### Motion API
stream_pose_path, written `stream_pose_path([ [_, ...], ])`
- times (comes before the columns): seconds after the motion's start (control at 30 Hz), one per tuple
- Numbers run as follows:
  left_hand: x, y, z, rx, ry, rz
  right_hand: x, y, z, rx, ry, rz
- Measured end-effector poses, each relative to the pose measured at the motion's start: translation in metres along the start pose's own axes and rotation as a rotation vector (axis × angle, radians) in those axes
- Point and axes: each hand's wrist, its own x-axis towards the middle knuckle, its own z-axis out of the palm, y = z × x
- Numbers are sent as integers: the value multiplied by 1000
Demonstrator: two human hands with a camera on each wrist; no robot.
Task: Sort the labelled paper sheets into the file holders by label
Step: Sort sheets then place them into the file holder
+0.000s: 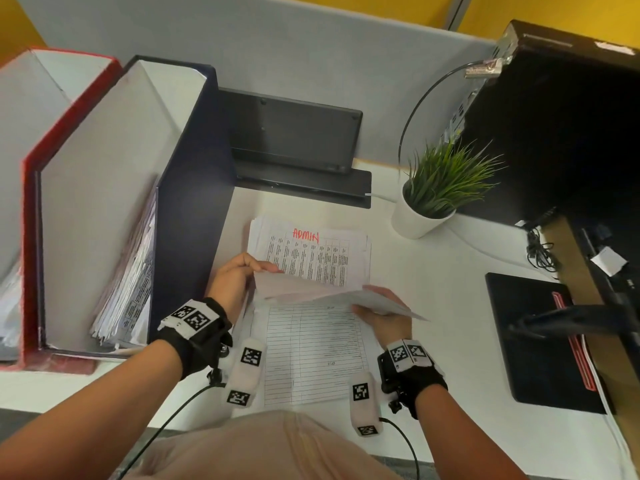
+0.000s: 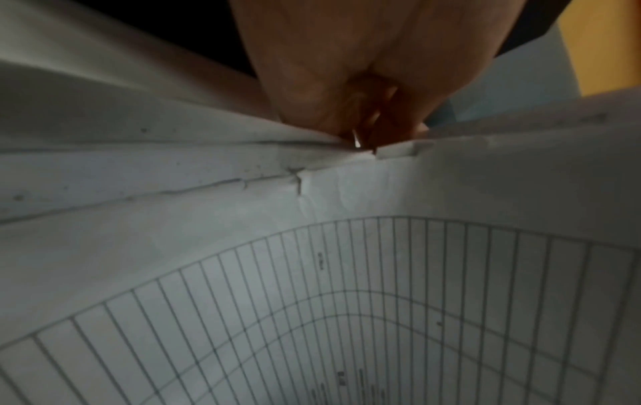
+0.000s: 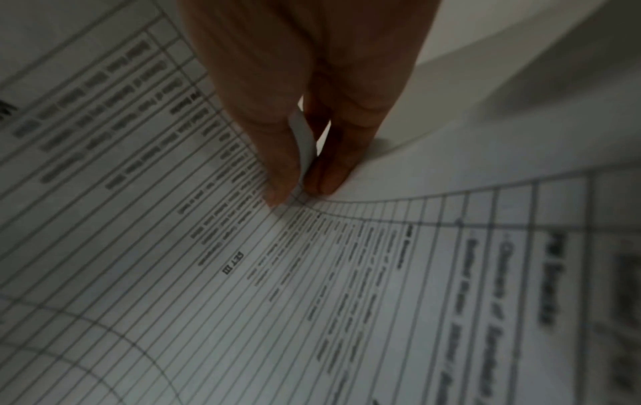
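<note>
A red file holder (image 1: 29, 174) and a dark blue file holder (image 1: 194, 174) stand at the left, each with sheets inside. A paper stack whose top sheet reads "ADMIN" in red (image 1: 313, 258) lies on the white desk. Nearer me lies a sheet with a lined table (image 1: 311, 355). Both hands hold one sheet (image 1: 304, 289) lifted over these papers. My left hand (image 1: 242, 275) pinches its left edge, with the fingers (image 2: 346, 109) closed on paper. My right hand (image 1: 379, 313) pinches its right edge between thumb and fingers (image 3: 277, 170).
A potted plant (image 1: 433, 195) stands right of the stack. A black monitor base (image 1: 294, 143) is behind the papers. A black computer case (image 1: 561, 133) with cables fills the right, and a black pad (image 1: 533, 341) lies at the desk's right.
</note>
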Motion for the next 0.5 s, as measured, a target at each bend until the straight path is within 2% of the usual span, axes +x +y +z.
stream_pose_path([
  [0.07, 1, -1, -2, 16, 22, -30, -1, -1, 2, -59, 5, 61],
  [0.13, 0, -2, -3, 79, 35, -37, -1, 3, 3, -63, 5, 57],
  [0.3, 6, 12, 1, 198, 197, -91, -3, 2, 1, 231, 45, 109],
  [0.4, 8, 16, 2, 275, 135, -129, -5, -2, 2, 231, 38, 101],
  [0.5, 6, 16, 5, 345, 67, -159, -7, -5, 5, 120, 30, 100],
])
